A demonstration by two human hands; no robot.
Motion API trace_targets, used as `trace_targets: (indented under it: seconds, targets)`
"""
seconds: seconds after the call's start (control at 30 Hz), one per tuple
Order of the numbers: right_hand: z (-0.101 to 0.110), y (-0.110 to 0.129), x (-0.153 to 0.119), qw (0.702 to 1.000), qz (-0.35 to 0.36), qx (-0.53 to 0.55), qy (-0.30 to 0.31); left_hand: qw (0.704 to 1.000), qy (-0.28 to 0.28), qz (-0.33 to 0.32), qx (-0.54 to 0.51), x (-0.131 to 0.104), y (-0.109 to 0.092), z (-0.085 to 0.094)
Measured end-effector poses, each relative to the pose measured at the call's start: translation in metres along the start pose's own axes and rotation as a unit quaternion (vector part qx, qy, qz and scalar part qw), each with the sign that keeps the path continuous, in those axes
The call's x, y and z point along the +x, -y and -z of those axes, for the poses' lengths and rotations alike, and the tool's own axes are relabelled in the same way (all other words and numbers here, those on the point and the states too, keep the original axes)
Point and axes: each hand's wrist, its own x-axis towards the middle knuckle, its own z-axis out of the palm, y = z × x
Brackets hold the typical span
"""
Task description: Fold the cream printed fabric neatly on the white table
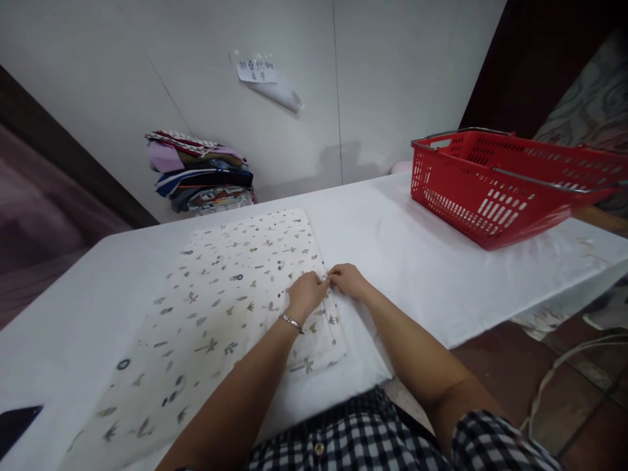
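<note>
A cream cloth (216, 327) printed with small grey-green motifs lies spread over the white-covered table, its right edge folded in layers. At that folded edge, my left hand (307, 292) has its fingers closed on the fabric; a silver bracelet circles the wrist. Right beside it, my right hand (349, 280) pinches the same edge from the outer side, and the fingertips of both hands nearly meet. Just what lies between the fingertips is small and partly hidden.
A red plastic basket (471, 190) with metal handles stands at the table's right. Behind the table's far edge is a stack of folded clothes (201, 173) against the wall. A paper sign (258, 72) hangs there. A dark flat object (17, 425) lies at the left front.
</note>
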Motion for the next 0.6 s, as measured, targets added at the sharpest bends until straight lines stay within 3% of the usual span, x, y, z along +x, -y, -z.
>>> trace_targets:
  seconds: [0.27, 0.6]
  targets:
    - [0.0020, -0.0011, -0.0014, 0.991, 0.063, -0.103, -0.052, 0.999, 0.019, 0.028, -0.038, 0.0045, 0.0023, 0.0018]
    - [-0.0008, 0.0061, -0.0080, 0.987, 0.045, -0.144, -0.045, 0.998, 0.015, 0.019, -0.054, 0.0004, 0.0016, 0.0044]
